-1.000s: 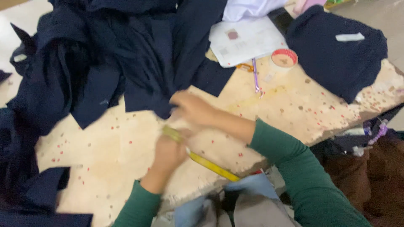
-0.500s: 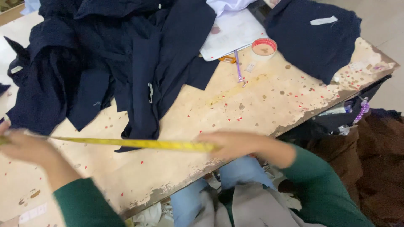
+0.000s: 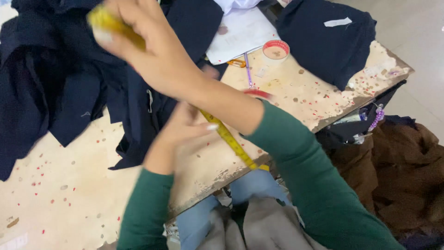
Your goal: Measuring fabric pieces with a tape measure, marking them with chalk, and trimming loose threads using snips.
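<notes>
The right hand [image 3: 152,51] has lifted the yellow measuring tape [image 3: 229,139] high, fingers clamped on it; the left hand [image 3: 180,134] now pinches it lower, over the table [image 3: 69,185].

Both arms wear long, close-fitting dark green sleeves that end at the wrists, leaving the left hand [image 3: 178,134] and right hand [image 3: 148,51] bare. A pale, longish thumbnail shows on the left. Below sit light blue jeans and what seems, through blur, a grey garment.
</notes>
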